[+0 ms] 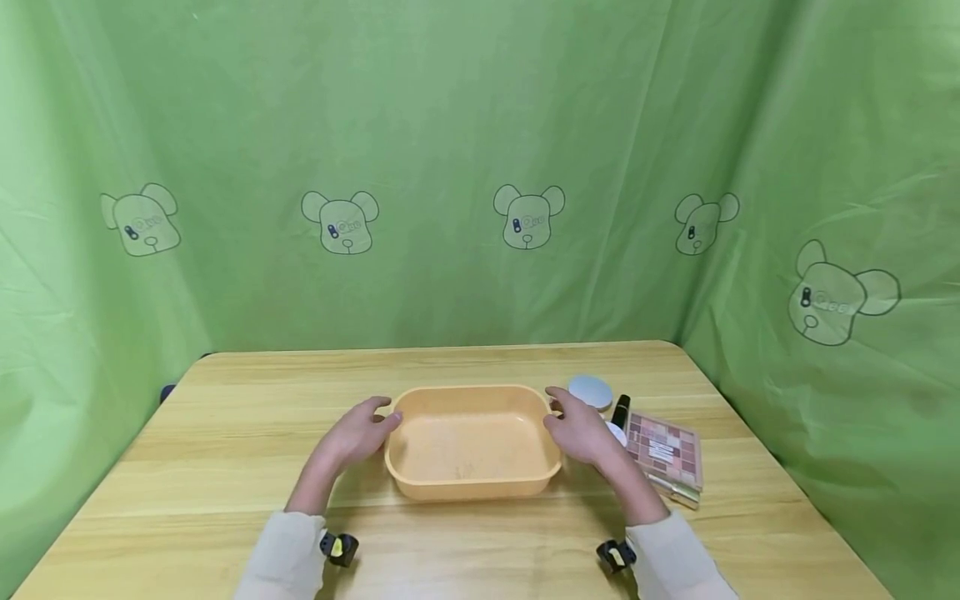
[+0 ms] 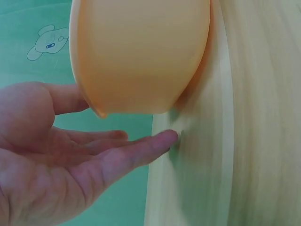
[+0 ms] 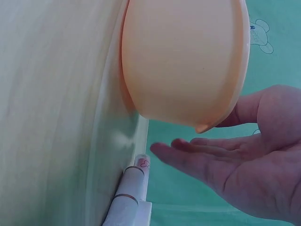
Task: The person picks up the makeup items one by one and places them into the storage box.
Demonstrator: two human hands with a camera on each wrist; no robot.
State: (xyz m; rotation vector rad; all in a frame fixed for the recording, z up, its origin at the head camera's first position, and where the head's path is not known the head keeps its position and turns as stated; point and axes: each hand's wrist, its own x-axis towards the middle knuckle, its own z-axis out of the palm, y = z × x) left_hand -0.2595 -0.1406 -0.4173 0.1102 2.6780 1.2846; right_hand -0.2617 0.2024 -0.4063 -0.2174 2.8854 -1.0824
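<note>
Pale orange plastic basin (image 1: 472, 450), rectangular with rounded corners, sits upright on the wood-grain table (image 1: 225, 467), mid-table in front of the person, long sides running left to right.

Left hand (image 1: 363, 429) at the basin's left end: thumb over the rim, other fingers extended outside. Left wrist view shows those fingers straight and spread wide from the thumb, with a gap to the end wall. No closed grip there.

Right hand (image 1: 581, 427) mirrors it at the right end: thumb at the rim, fingers straight and wide, clear of the wall in the right wrist view. Can't tell how firmly either thumb presses.

Cosmetics grouped right of the basin, beside the right hand and forearm. Round silvery disc (image 1: 590, 391) at the far side, black tube (image 1: 621, 412) just beside it, then eyeshadow palette (image 1: 664, 450) with a grid of pink and brown squares. Gold-toned tube (image 1: 675, 490) lies along the palette's near edge. White round item (image 1: 617, 433) is partly hidden by the right forearm; can't identify it. Right wrist view also gets a pale banded cylinder (image 3: 127, 200) lying on the table below the fingers.

Backdrop: green curtain (image 1: 420, 100) with bear-head prints.
</note>
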